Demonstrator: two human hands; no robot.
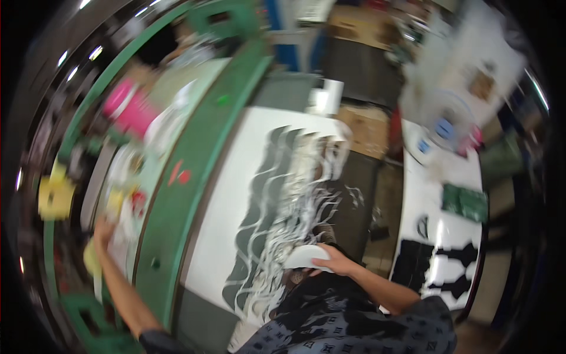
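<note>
My right hand (337, 261) grips a white half-round piece (306, 257), perhaps a small stack, close to my body. Beneath and beyond it, a white sheet (233, 177) lies on a dark grey surface, with wavy cut-outs along its right part. Thin, curling white offcut strips (295, 206) hang together there in a tangle. My left hand (105, 229) reaches across a long green machine beam (197, 153) to the far left. It is next to crumpled whitish plastic (125, 230); its fingers are blurred, and whether they hold anything is unclear.
On the ledge past the beam stands a pink container (131, 109); a yellow block (56, 197) is at the left. The white table (436, 177) on the right bears black cut pieces (413, 262) and a dark green bundle (464, 202). Brown cardboard (362, 127) lies between.
</note>
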